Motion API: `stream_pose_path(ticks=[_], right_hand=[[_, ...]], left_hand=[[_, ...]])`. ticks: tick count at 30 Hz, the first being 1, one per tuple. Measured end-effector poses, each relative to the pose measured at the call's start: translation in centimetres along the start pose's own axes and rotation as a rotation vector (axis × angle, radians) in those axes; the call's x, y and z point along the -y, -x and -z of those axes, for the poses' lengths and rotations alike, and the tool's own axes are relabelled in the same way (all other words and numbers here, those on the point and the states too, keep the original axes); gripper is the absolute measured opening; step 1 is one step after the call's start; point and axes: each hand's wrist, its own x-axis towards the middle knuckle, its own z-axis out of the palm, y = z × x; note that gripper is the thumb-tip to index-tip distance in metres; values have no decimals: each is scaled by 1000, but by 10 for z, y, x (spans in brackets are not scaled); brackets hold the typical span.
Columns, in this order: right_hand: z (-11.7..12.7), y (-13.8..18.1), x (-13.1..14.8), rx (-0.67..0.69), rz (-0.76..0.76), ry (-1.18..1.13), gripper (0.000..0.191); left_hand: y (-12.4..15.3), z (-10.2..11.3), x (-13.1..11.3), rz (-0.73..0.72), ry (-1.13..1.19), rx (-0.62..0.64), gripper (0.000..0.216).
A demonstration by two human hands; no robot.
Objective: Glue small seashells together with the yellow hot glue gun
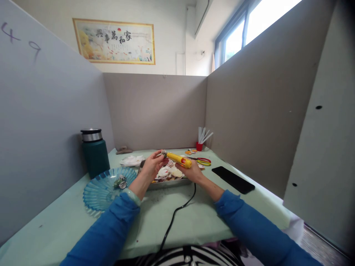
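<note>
My right hand [193, 171] is closed around a yellow corded hand tool [179, 159] with a red band, its tip pointing left. My left hand [153, 163] pinches a small object at the tool's tip; I cannot make out what it is. Both hands hover over a metal tray [169, 183] filled with several shells. The tool's black cord [174, 214] runs down the table toward me.
A blue glass plate [104, 190] with small pieces lies at the left, behind it a dark green flask [94, 151]. A black phone [233, 179], scissors [203, 161], a red cup with white sticks [200, 142] and a crumpled tissue [131, 160] lie around. Grey partitions enclose the table.
</note>
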Motion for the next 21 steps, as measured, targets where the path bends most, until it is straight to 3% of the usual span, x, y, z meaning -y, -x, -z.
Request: stream_pose_path(ticks=[21], right_hand=[[0,1,-2,5,18,-6,25]], left_hand=[[2,-3,-5,9,26,-58,22]])
